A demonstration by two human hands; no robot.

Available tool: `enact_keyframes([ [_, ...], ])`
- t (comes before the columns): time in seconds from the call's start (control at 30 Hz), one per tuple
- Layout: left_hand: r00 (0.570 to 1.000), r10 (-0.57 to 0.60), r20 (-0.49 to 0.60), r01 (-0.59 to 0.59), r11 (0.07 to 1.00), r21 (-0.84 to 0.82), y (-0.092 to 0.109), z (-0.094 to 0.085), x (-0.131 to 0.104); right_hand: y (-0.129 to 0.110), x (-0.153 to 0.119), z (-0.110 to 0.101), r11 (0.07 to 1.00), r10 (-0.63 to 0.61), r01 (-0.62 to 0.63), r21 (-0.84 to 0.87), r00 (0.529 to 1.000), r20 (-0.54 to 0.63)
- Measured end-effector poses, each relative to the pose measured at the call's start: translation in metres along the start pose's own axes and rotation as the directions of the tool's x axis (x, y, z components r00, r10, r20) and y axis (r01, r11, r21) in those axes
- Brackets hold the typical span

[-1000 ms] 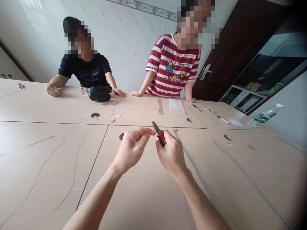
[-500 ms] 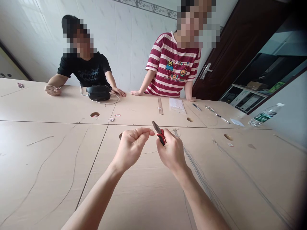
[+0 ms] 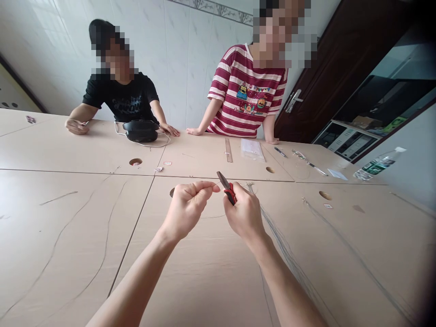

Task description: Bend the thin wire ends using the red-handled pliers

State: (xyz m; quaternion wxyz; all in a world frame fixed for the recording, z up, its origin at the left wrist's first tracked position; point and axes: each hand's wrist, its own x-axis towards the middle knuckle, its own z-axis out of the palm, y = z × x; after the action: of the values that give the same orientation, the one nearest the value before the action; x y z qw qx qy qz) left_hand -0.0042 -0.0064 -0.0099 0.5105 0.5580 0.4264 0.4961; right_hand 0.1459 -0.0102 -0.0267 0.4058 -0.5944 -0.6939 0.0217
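Note:
My left hand (image 3: pixel 188 206) is closed, with thumb and forefinger pinching a thin wire (image 3: pixel 218 184) whose short end shows at the fingertips. Wrapped round the red and black handles of a pair of pliers (image 3: pixel 225 182) is my right hand (image 3: pixel 245 213). The plier jaws point up and to the left, close beside the pinched wire; whether they grip it I cannot tell. A thin strand curves over the table between my hands. Beyond and under my right forearm runs a bundle of thin grey wires (image 3: pixel 277 234) with small pieces at its far end.
Two people sit or stand across the table (image 3: pixel 190 281). A black case with a white cord (image 3: pixel 140 131), a ruler (image 3: pixel 228 150), a plastic bag (image 3: pixel 252 150), pens and a water bottle (image 3: pixel 379 164) lie farther off. Loose wires (image 3: pixel 105 236) are at left, another wire bundle (image 3: pixel 350 247) at right.
The view has shifted very slightly. Both hands, the wire and the pliers keep nearly the same pose.

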Motion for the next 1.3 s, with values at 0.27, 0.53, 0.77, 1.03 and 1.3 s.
enact_keyframes([
  [0.27,1.0,-0.026,-0.002,0.026,0.999,-0.031,-0.002,0.0,0.0,0.004,0.001,0.002,1.0,-0.008,0.008,-0.008,1.0,0.001],
  [0.53,1.0,-0.029,-0.001,0.029,0.998,-0.053,-0.001,0.001,0.002,0.006,0.003,0.002,1.0,0.019,-0.019,0.012,0.999,0.033],
  [0.77,0.999,-0.031,0.007,0.032,0.997,-0.063,-0.003,0.0,0.002,0.005,0.003,0.002,0.999,0.029,-0.029,0.012,0.999,0.037],
  [1.03,0.996,-0.092,0.009,0.091,0.992,0.087,0.012,-0.008,-0.003,0.005,0.001,0.0,0.997,-0.076,0.076,0.013,0.997,-0.004],
  [1.3,0.99,-0.126,0.063,0.126,0.992,0.002,0.017,-0.016,-0.001,-0.002,-0.005,0.001,0.984,-0.176,0.176,-0.011,0.983,-0.046],
])
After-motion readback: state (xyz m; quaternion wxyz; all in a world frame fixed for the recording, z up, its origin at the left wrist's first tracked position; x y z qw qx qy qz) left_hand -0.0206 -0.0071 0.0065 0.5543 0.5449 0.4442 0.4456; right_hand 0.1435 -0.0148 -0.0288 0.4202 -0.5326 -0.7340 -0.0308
